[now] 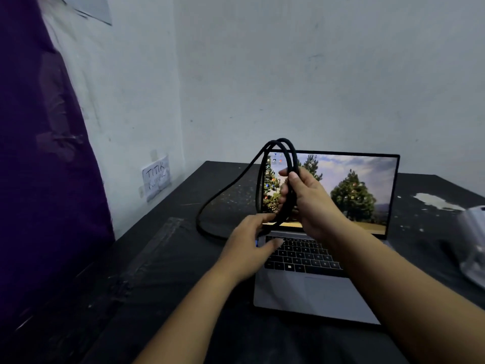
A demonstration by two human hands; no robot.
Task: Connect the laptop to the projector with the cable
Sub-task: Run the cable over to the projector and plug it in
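Observation:
An open grey laptop stands on the black table, its screen lit with a picture of trees. A black cable hangs in loops in front of the screen. My right hand is closed around the bunched loops, raised above the keyboard. One strand drops in a wide arc to the table left of the laptop. My left hand pinches the cable's end at the laptop's back left corner; a small blue plug tip shows under its fingers. A white device, likely the projector, sits cut off at the right edge.
The table fills a corner between pale walls. A purple cloth hangs down the left side. A paper note is taped to the left wall near table height. A patch of bare white marks the table behind the white device.

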